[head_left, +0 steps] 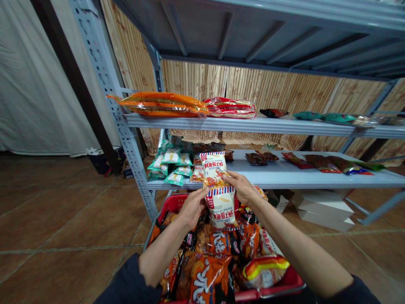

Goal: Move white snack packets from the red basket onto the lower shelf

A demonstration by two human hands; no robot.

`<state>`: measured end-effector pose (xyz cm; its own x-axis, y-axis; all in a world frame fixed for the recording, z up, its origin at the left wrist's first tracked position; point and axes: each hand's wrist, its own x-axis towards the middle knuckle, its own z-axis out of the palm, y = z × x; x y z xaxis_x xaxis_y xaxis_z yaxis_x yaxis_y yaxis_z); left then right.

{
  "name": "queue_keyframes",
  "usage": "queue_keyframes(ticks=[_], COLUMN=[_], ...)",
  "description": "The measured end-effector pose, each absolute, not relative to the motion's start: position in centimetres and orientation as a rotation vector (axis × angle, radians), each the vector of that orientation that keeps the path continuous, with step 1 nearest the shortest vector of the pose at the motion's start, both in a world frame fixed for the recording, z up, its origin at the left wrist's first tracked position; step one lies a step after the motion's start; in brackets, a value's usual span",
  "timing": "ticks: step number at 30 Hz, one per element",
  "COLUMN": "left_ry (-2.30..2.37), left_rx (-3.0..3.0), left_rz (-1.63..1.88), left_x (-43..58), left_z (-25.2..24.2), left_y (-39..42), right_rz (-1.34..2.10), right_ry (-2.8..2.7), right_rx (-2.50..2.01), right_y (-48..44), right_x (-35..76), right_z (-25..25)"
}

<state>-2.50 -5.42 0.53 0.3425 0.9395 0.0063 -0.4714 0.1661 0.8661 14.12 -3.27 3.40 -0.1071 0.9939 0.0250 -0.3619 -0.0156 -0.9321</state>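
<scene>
Pinches two white snack packets [221, 209] with left hand [193, 207] near the join and right hand [242, 188] on the upper one (over a packed red basket [292, 278]).

Metal shelving [126, 141] stands at twelve o'clock. Toward eleven — an orange bag [164, 104] on its middle board [259, 125], green-and-white packets [171, 156] on the lower board [284, 181].

Dim, soft light, glints on red-striped packet [230, 108], wide-angle edge distortion.
</scene>
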Motion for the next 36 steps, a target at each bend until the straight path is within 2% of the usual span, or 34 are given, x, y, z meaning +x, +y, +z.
queue_keyframes(ticks=[22,27,36], left_ry=[0.664,0.717,0.819], left_rx=[0.847,0.739,0.685], left_rz=[1.175,1.268,1.297], left_x=[-2.4,-2.3,-2.1], left_z=[0.2,1.0,1.9], left_y=[-5.4,-4.3,-3.1], right_rz=[1.491,1.665,1.823], right_ry=[-1.002,-1.027,-1.208], right_rx=[-0.902,-0.973,-0.807], right_y=[-3.1,-3.9,-6.6], right_x=[14.0,14.5,15.8], right_z=[3.1,1.8,1.2])
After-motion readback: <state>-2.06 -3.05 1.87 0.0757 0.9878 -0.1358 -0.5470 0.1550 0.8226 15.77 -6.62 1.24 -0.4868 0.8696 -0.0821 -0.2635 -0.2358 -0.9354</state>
